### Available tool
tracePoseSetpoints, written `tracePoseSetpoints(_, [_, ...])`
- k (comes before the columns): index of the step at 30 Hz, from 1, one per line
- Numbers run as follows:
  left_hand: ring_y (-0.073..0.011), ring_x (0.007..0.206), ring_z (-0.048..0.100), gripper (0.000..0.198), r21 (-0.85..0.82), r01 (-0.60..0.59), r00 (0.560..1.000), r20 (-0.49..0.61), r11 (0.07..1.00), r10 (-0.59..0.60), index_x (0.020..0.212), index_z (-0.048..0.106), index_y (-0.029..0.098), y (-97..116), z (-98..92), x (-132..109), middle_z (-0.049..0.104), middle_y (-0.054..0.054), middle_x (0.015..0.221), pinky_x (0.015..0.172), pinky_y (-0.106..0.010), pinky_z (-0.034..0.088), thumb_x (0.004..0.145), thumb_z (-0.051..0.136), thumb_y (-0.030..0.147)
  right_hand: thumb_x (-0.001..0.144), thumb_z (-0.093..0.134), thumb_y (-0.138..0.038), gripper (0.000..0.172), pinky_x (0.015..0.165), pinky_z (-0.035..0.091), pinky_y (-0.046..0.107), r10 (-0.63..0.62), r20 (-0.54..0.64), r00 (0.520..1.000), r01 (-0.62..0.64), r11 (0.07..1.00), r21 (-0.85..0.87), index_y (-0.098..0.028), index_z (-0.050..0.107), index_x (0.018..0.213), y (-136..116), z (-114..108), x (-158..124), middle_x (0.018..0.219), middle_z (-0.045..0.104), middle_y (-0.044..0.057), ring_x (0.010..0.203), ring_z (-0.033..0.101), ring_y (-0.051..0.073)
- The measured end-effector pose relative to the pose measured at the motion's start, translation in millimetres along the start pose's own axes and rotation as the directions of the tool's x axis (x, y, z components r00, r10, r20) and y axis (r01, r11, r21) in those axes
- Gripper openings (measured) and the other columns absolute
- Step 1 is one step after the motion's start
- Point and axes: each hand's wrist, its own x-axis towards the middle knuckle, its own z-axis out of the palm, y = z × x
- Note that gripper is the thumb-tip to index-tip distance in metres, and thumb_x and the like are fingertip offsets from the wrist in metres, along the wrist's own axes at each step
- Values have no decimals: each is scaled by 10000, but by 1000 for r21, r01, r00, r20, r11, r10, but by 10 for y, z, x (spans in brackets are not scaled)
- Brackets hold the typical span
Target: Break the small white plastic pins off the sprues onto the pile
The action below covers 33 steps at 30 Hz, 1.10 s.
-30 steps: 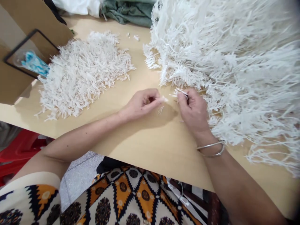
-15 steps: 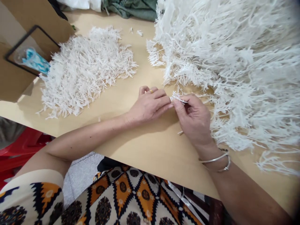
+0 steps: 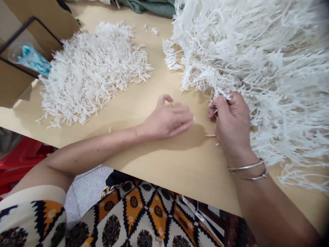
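Observation:
My right hand (image 3: pixel 231 118) is closed in a pinch on a white frayed strand (image 3: pixel 224 95), at the near left edge of a large heap of white branching strands (image 3: pixel 246 58). Its fingertips are partly hidden behind the thumb. To its left, my left hand (image 3: pixel 171 118) hovers over the table, back upward, with fingers stretched out and blurred by motion. Nothing shows in it. A smaller pile of short white frayed pieces (image 3: pixel 95 72) lies at the left. A thin white bit (image 3: pixel 210 135) is on the table beside my right hand.
A brown cardboard box (image 3: pixel 48 24) stands at the far left, with a clear cup (image 3: pixel 33 58) of blue-and-white contents in a black frame. Green cloth (image 3: pixel 151 7) lies along the back. A red plastic stool (image 3: pixel 23 157) is below the table's left edge.
My hands have come apart. The right hand has moved right and away from me to the big heap's edge, while the left has stayed near its place, its fingers loosened from the white piece.

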Motion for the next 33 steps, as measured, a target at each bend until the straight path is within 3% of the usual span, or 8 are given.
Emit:
tracePoseSetpoints(4, [-163, 809, 528, 266, 26, 440, 858, -309, 898, -412, 793, 495, 216, -434, -136, 34, 564, -8, 821, 909, -420, 362, 1048, 470, 287, 977, 622, -350, 138, 667, 469, 319, -84, 3, 996, 84, 996, -38, -233, 604, 1048, -114, 59, -85, 829, 597, -4, 693, 551, 134])
tracePoseSetpoints(6, [-199, 956, 551, 98, 16, 573, 748, -420, 819, -514, 933, 531, 230, -587, -176, 33, 589, -51, 1007, 918, -412, 406, 980, 602, 279, 933, 652, -278, 255, 788, 551, 368, -163, 59, 985, 165, 986, -29, -239, 610, 1182, -215, 78, -140, 1005, 675, 41, 862, 659, 174])
tracePoseSetpoints(8, [-234, 1087, 551, 201, 22, 627, 704, -444, 779, -554, 1065, 541, 232, -610, -180, 25, 566, -91, 1169, 938, -420, 426, 917, 676, 248, 901, 665, -227, 386, 952, 576, 459, -230, 127, 965, 237, 971, -44, -249, 603, 1281, -293, 65, -177, 1186, 702, 75, 1060, 700, 227])
tracePoseSetpoints(14, [-284, 1153, 556, 271, 153, 403, 914, -12, 902, -406, 1117, 599, 220, -207, -85, -3, 576, -101, 1229, 993, -467, 346, 972, 602, 449, 982, 556, -196, 312, 1031, 564, 488, -258, -39, 965, 250, 957, -144, -252, 622, 1282, -280, 0, -180, 1199, 707, 80, 1115, 721, 234])
tracePoseSetpoints(20, [-241, 1067, 552, 227, 152, 266, 931, 216, 952, -295, 1051, 649, 213, -27, 34, -15, 653, -69, 1141, 980, -465, 287, 1032, 549, 416, 988, 515, -206, 327, 993, 566, 469, -250, -33, 968, 240, 954, -181, -259, 607, 1297, -121, 16, -146, 1217, 700, 74, 1103, 704, 236])
tracePoseSetpoints(23, [-251, 1053, 548, 208, 232, 367, 900, 156, 901, -407, 1020, 641, 216, -124, -11, 16, 672, -64, 1085, 1015, -519, 272, 1055, 480, 343, 971, 539, -205, 369, 998, 563, 494, -309, -24, 951, 291, 918, -268, -274, 598, 1329, -129, 5, -149, 1242, 699, 79, 1155, 692, 266])
tracePoseSetpoints(29, [-346, 1256, 449, 285, 344, 674, 738, -279, 654, -614, 1184, 558, 296, -458, -286, 81, 551, -132, 1363, 1041, -602, 283, 920, 561, 186, 967, 569, -139, 442, 1131, 486, 577, -561, 159, 813, 571, 712, -409, -244, 597, 1395, -390, 100, -352, 1506, 596, 146, 1386, 590, 317])
tracePoseSetpoints(33, [-328, 1243, 502, 216, 297, 471, 881, -127, 830, -455, 1169, 565, 253, -537, -177, 69, 571, -119, 1304, 1062, -534, 358, 954, 568, 228, 971, 582, -77, 532, 1154, 475, 572, -588, 472, 657, 746, 598, -293, -313, 546, 1446, -614, 149, -528, 1616, 517, 115, 1500, 497, 290])
